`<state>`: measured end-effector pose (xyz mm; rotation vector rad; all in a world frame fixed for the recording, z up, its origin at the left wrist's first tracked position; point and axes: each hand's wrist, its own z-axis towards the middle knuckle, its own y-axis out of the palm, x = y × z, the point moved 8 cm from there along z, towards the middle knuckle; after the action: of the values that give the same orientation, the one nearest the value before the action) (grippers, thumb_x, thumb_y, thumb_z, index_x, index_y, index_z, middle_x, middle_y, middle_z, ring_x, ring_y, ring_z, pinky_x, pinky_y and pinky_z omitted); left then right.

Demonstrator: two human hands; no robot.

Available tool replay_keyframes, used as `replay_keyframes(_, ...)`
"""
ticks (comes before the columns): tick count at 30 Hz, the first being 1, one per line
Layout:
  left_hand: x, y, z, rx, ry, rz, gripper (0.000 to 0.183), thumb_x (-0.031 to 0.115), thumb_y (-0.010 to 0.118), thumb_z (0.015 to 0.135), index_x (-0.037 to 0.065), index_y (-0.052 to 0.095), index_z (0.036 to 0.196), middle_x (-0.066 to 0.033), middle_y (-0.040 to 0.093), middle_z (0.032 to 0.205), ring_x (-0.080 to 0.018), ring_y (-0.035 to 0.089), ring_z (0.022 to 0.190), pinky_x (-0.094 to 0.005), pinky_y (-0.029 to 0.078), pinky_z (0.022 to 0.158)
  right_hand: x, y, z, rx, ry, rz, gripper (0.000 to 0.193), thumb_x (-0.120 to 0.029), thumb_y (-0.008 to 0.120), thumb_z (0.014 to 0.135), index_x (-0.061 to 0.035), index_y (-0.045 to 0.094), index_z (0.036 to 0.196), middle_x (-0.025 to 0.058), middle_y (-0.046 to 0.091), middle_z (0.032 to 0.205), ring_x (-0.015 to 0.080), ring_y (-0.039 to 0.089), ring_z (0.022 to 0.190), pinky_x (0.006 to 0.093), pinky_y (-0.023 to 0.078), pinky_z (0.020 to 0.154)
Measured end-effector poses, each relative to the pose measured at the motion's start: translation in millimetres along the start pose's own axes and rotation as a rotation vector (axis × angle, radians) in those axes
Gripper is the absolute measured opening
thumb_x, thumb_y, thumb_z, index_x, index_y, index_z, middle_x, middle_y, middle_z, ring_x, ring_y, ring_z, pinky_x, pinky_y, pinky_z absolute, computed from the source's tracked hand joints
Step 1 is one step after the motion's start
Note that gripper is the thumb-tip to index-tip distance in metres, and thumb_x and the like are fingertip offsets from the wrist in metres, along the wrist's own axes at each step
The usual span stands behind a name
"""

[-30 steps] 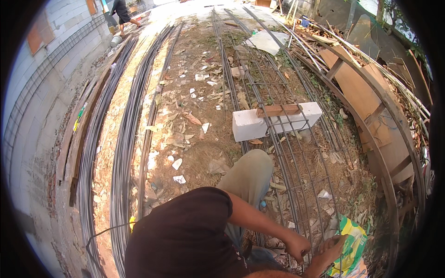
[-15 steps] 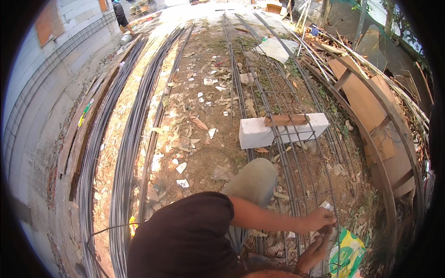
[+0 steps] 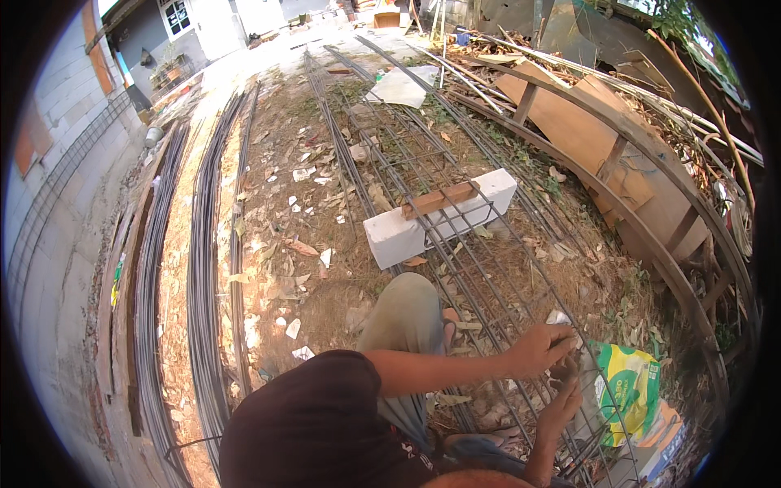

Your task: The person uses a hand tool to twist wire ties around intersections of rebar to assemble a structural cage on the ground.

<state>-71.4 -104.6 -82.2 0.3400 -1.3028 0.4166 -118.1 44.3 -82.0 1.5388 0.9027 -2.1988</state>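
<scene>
My left hand (image 3: pixel 540 350) reaches across to the right-hand bar of a long steel rebar cage (image 3: pixel 494 297). Its fingers are closed near the bar, on something too small to make out. Just below it, my right hand (image 3: pixel 560 409) comes up at the same bar, fingers bent together around something I cannot name. A dark shape shows between the two hands, partly hidden by the fingers. The cage rests on a white block (image 3: pixel 390 241) with a short reddish-brown wood piece (image 3: pixel 439 199) on top. Beside my hands lies a yellow and green bag (image 3: pixel 628 389).
Bundles of steel rods (image 3: pixel 207 276) run along the left, next to a block wall (image 3: pixel 57 236). A curved wooden ladder-like frame (image 3: pixel 634 224) and scrap boards (image 3: pixel 561 114) lie on the right. A pale sheet (image 3: pixel 400 88) sits farther off. Leaves and scraps litter the ground.
The view has swung to the right, so the cage and block appear farther left and tilted. Both hands stay close together at the same bar, with slightly changed finger positions.
</scene>
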Motion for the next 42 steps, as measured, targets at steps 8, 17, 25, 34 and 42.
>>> replay_keyframes(8,14,55,-50,-0.13,0.38,0.379,0.019,0.02,0.07,0.098,0.003,0.067,0.104,-0.0135,0.065,0.086,-0.0346,0.067,0.078,-0.0458,0.054,0.066,13,-9,2,-0.079,0.195,0.271,0.059,-0.04,0.038,0.117,0.0087,0.066,0.134,0.0185,0.073,0.12,0.0255,0.067,0.115,0.0412,0.05,0.107)
replay_keyframes(17,37,51,-50,-0.047,0.617,0.612,0.017,0.019,0.07,0.097,0.003,0.063,0.098,-0.0104,0.063,0.09,-0.0319,0.063,0.085,-0.0428,0.055,0.076,5,-13,1,-0.004,0.195,0.291,0.053,-0.035,0.04,0.117,0.0067,0.068,0.133,0.0188,0.072,0.127,0.0264,0.066,0.119,0.0414,0.049,0.108)
replay_keyframes(25,41,53,-46,-0.235,0.52,0.531,0.021,0.024,0.069,0.1,0.005,0.069,0.108,-0.0111,0.068,0.092,-0.0342,0.069,0.094,-0.0443,0.057,0.077,6,-29,6,0.046,0.138,0.39,0.045,-0.032,0.044,0.117,-0.001,0.061,0.089,0.0145,0.072,0.105,0.0172,0.064,0.095,0.0351,0.05,0.084)
replay_keyframes(34,36,-1,3,-0.148,-0.05,-0.104,0.042,0.041,0.059,0.11,0.004,0.072,0.126,-0.0088,0.077,0.1,-0.0195,0.074,0.095,-0.0373,0.058,0.084,-27,4,-8,-0.293,0.05,-0.23,0.046,-0.027,0.04,0.116,-0.0007,0.057,0.083,0.011,0.062,0.059,0.022,0.061,0.054,0.0383,0.047,0.059)
replay_keyframes(42,41,2,-7,-0.228,-0.027,-0.235,0.047,0.041,0.045,0.115,0.006,0.069,0.137,-0.011,0.076,0.111,-0.0217,0.071,0.106,-0.0394,0.056,0.097,-18,22,-12,-0.356,0.182,0.101,0.05,-0.039,0.042,0.116,-0.0028,0.061,0.087,0.0068,0.062,0.065,0.0161,0.061,0.054,0.0331,0.046,0.053)
